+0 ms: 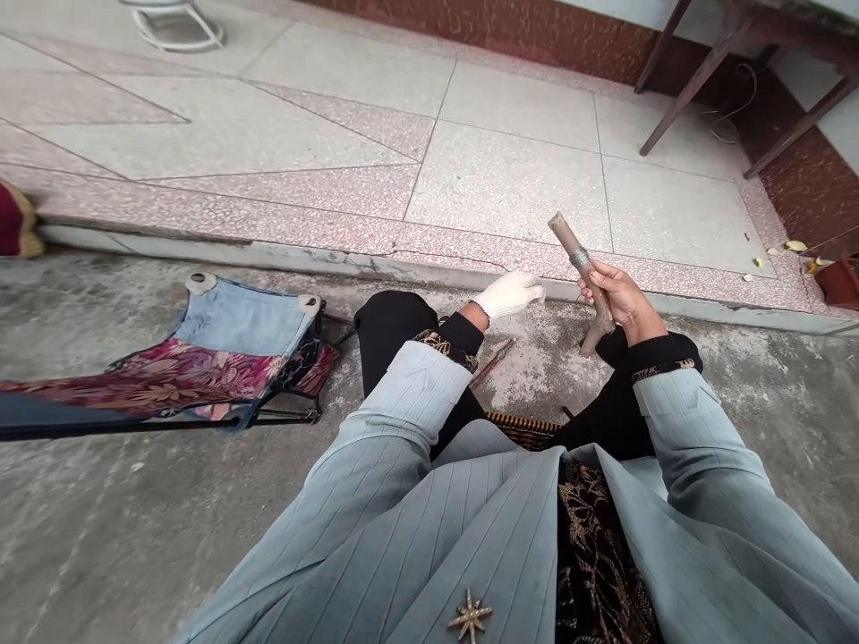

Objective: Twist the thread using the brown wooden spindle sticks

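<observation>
My right hand (621, 300), bare, is closed around a short wooden stick (567, 235), which tilts with its cut end up and to the left. Grey wire (579, 258) is wound round the stick just above my fingers; its knobbly lower end shows below my hand. My left hand (508, 295) wears a white knitted glove. Its fingers reach toward the stick, loosely bent and apart from it, with nothing visible in them. On the concrete below my left wrist lies a thin reddish-brown stick-like thing (495, 361), partly hidden by my sleeve.
A raised tiled step (510, 192) runs across in front of my knees. To the left stands a folding recliner (242, 326) with denim and floral cloth. A wooden table's legs (694, 85) stand at the back right, near a reddish pot (840, 283). A white chair base (178, 27) is at the upper left.
</observation>
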{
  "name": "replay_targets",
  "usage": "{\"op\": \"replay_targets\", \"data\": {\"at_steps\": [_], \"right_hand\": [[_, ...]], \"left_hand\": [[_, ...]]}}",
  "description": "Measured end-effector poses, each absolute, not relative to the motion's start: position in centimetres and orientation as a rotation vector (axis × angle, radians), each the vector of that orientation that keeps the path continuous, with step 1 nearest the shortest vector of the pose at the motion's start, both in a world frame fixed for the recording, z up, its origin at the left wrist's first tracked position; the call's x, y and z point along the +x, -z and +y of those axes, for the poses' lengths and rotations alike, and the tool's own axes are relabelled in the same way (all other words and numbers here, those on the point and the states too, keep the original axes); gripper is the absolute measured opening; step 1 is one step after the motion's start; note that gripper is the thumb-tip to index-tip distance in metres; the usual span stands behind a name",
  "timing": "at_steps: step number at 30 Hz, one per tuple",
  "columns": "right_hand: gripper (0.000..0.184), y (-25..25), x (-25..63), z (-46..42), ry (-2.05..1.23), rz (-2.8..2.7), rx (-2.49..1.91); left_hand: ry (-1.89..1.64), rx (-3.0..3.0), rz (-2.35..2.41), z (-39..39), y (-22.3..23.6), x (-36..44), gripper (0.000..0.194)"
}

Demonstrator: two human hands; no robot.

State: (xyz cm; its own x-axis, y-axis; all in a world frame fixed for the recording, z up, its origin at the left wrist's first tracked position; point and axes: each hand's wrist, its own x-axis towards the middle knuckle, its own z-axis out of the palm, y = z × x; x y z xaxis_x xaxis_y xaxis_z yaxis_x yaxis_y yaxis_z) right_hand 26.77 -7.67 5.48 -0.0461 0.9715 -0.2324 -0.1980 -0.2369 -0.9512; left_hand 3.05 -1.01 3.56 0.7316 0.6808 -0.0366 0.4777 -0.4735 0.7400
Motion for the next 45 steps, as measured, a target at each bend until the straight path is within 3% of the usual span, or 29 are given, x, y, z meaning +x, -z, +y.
{"op": "replay_targets", "data": {"at_steps": [6, 12, 14, 16, 19, 21, 27, 33, 39, 45], "right_hand": [[0.071, -3.5, 27.9, -5.6, -1.276, -1.026, -1.568], [0.044, -2.5, 28.8, -2.9, -0.862, -1.839, -2.107], [0.04, -2.7, 28.8, -2.6, -1.006, -2.089, -2.127], [0.04, -3.0, 28.7, -2.5, -1.38, -2.251, -2.021], [0.05, -3.4, 28.9, -2.6, -2.047, -2.191, -1.538], [0.058, -3.8, 29.4, -2.8, -2.183, -1.974, -1.221], [0.061, -4.7, 30.0, -3.5, -1.825, -1.234, -1.016], [0.063, -3.9, 29.0, -3.4, -1.63, -0.851, -1.167], [0.077, -3.8, 30.0, -3.6, -1.558, -0.913, -1.324], [0.062, -3.5, 30.8, -2.0, -1.334, -1.191, -1.63]], "left_hand": [[-0.226, 2.39, 0.892, -0.9, -3.6, 4.0, 0.038], [0.044, 2.716, 0.816, 2.0, -3.5, 4.9, 0.036], [0.098, 2.724, 0.723, 3.4, -3.4, 5.2, 0.034], [0.141, 2.686, 0.609, 4.5, -3.2, 5.4, 0.032], [0.119, 2.515, 0.47, 5.5, -2.9, 5.5, 0.03], [0.031, 2.351, 0.464, 5.7, -2.7, 5.2, 0.03], [-0.158, 1.839, 0.598, 5.1, -2.6, 4.1, 0.034], [-0.155, 1.95, 0.682, 3.4, -3.2, 4.2, 0.032], [-0.011, 2.399, 0.92, 4.1, -3.4, 4.2, 0.037], [0.157, 2.678, 0.896, 3.6, -4.2, 5.6, 0.041]]}}
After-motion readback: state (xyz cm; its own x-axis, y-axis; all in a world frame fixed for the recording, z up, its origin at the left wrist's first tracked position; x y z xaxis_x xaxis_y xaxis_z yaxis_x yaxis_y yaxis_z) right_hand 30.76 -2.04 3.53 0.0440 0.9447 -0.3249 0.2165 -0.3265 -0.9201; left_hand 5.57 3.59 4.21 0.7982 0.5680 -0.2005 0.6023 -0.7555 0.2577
